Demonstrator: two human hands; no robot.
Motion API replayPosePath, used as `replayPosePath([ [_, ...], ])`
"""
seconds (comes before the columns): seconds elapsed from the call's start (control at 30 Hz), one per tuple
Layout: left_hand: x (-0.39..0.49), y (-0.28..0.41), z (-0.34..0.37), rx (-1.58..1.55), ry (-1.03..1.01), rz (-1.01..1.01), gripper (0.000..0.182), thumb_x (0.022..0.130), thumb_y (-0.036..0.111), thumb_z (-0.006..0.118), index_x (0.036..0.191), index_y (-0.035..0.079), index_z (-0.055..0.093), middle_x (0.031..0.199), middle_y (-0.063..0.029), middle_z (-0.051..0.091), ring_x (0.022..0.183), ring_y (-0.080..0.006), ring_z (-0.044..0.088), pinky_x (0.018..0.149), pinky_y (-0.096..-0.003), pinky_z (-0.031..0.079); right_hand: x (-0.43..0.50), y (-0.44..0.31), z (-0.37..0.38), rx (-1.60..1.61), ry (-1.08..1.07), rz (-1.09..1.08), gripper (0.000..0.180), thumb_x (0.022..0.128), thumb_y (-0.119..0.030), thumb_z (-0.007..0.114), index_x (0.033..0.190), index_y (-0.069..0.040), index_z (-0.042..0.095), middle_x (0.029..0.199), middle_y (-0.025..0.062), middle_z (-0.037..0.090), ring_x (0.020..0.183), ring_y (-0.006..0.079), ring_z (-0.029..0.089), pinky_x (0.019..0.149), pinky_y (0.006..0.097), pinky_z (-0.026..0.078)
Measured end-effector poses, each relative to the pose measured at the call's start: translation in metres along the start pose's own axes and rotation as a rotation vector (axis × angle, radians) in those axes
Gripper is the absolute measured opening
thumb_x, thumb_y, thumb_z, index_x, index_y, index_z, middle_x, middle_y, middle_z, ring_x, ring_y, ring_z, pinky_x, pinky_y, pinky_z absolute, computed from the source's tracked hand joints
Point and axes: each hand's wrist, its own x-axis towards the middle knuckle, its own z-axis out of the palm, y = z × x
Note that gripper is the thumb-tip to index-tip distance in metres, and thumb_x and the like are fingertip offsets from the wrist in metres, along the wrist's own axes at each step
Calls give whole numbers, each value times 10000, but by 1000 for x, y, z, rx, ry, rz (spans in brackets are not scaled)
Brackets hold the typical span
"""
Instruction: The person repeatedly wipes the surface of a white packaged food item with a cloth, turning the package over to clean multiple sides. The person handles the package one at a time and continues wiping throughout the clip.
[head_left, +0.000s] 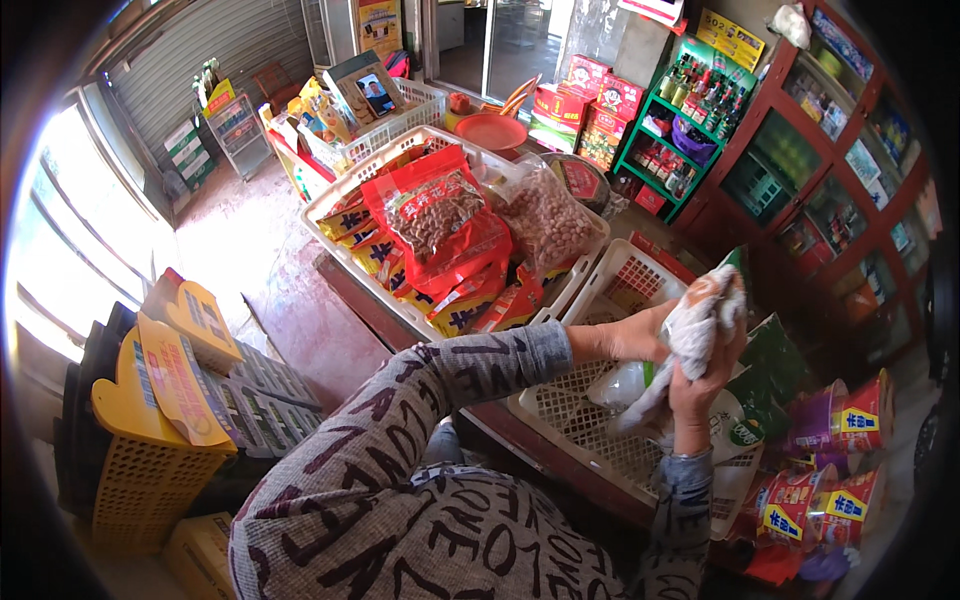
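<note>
In front of me my right hand (701, 382) grips a crumpled white cloth (694, 337) with an orange pattern. My left hand (634, 334) reaches in from the side and holds a green packet (737, 264), whose top edge shows above the cloth. The cloth covers most of this packet and the left fingertips. One end of the cloth hangs below the right hand. Beneath both hands is a white plastic basket (559, 409) with lattice walls. Inside it lies a clear and green plastic package (622, 384); a larger green bag (765, 375) leans at its right.
Farther away, another white basket (319, 217) holds red peanut bags (442, 210), a clear bag of peanuts (544, 214) and yellow packets. Cup noodles (817, 510) stand at right. A yellow basket (150, 480) is at left. Behind are a green bottle rack (660, 165) and a cabinet (795, 161).
</note>
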Motion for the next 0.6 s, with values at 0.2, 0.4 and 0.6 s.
replayPosePath([
  [0.2,-10,14,8,-21,-34,-141,927,709,22,718,1495,31,227,1261,-96,549,1172,-194,522,997,-338,458,0,60,-17,-63,229,356,581,891,-144,665,1391,45,438,1428,236,455,1309,372,458,1104,437,336],
  [0.4,-11,16,9,2,-9,-114,888,709,9,711,1480,37,271,1220,-91,574,1134,-185,548,949,-328,492,-3,66,-22,34,214,513,598,894,-144,658,1408,43,418,1433,224,461,1325,350,451,1110,416,328],
  [0.6,-9,15,4,184,39,-97,846,720,48,728,1459,46,317,1229,-111,589,1125,-184,568,971,-333,479,-7,23,-18,38,-4,97,674,842,-109,649,1440,31,371,1488,231,370,1371,379,378,1132,461,282],
])
